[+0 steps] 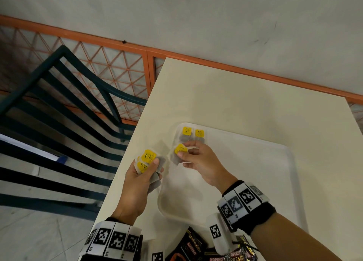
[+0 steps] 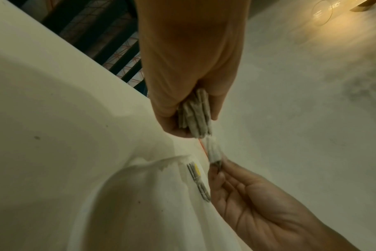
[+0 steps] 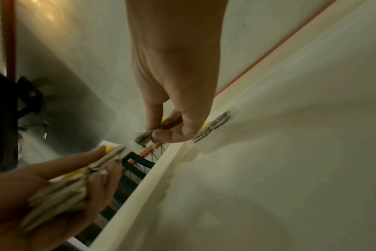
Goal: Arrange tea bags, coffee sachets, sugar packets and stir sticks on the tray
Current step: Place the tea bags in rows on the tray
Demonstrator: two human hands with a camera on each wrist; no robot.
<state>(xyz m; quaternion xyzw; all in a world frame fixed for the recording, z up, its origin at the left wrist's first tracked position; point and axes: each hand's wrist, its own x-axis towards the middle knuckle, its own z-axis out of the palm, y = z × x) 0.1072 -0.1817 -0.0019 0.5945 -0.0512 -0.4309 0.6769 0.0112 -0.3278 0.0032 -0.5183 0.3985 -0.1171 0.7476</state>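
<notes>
A white tray lies on the cream table. Two tea bags with yellow tags rest side by side in its far left corner. My right hand pinches a third tea bag just above the tray's left rim, below those two. My left hand grips a stack of several tea bags left of the tray, over the table edge. The stack shows edge-on in the left wrist view, and the pinched bag in the right wrist view.
Dark coffee sachets lie at the near edge of the table below the tray. A dark green slatted chair stands to the left of the table. An orange lattice railing runs behind it.
</notes>
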